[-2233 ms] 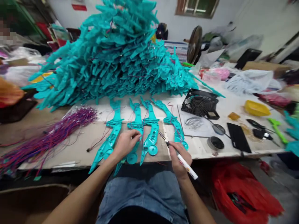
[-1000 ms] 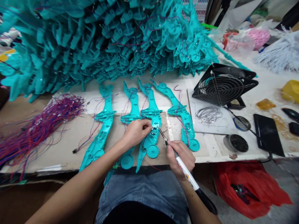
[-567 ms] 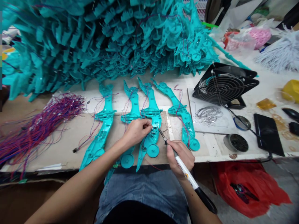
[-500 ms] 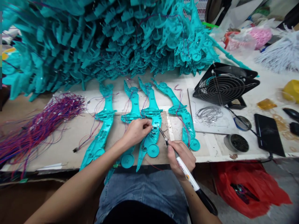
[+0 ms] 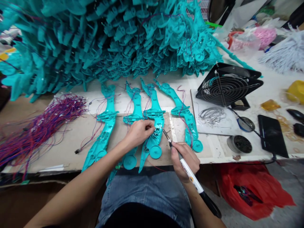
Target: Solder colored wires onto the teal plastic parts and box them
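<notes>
My right hand (image 5: 185,160) grips a white-and-black soldering iron (image 5: 191,176), its metal tip pointing up and left. The tip is at the right edge of a teal plastic shell (image 5: 155,122), over a small dark part fixed in it. On the left side of that shell, my left hand (image 5: 140,131) is pinched closed; what its fingers hold, if anything, is too small to make out. Another teal shell (image 5: 134,106) lies partly under my left hand. Thin red and blue wires run along the shells.
A big heap of teal shells (image 5: 114,41) fills the back. Bundled wires (image 5: 45,133) lie left. Further teal shells flank the middle ones. At right are a black fan (image 5: 228,85), a wire-strewn white board (image 5: 213,125), a round tin (image 5: 239,144) and a black device (image 5: 273,136).
The soldering iron's tip has lifted slightly up and away from the small part. My left hand stays nearly in place.
</notes>
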Motion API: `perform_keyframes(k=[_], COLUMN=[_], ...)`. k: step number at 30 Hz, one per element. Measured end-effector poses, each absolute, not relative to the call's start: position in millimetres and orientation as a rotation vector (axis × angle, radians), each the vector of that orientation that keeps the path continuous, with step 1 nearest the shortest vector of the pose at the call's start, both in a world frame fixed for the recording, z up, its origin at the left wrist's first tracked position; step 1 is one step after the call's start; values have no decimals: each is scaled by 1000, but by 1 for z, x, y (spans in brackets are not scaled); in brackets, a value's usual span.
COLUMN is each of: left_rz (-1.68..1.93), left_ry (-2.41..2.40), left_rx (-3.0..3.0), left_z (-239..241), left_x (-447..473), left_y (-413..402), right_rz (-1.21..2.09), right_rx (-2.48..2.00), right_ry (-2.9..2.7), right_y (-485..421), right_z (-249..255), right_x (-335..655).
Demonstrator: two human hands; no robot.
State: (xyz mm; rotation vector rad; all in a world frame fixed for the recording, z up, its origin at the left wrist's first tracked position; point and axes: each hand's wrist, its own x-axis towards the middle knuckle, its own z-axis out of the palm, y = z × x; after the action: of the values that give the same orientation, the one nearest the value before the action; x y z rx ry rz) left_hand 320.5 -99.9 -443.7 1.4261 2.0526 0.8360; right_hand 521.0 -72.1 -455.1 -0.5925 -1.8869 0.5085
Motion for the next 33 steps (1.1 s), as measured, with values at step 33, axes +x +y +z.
perform_keyframes(k=[33], left_rz=[586], left_ry=[1737], left_rx=[2361], left_z=[-445], left_x=[394], left_y=[-172], right_rz=[151], right_rx=[-1152], right_ry=[-1589], right_y=[-24], right_z=[-445], right_x=[629])
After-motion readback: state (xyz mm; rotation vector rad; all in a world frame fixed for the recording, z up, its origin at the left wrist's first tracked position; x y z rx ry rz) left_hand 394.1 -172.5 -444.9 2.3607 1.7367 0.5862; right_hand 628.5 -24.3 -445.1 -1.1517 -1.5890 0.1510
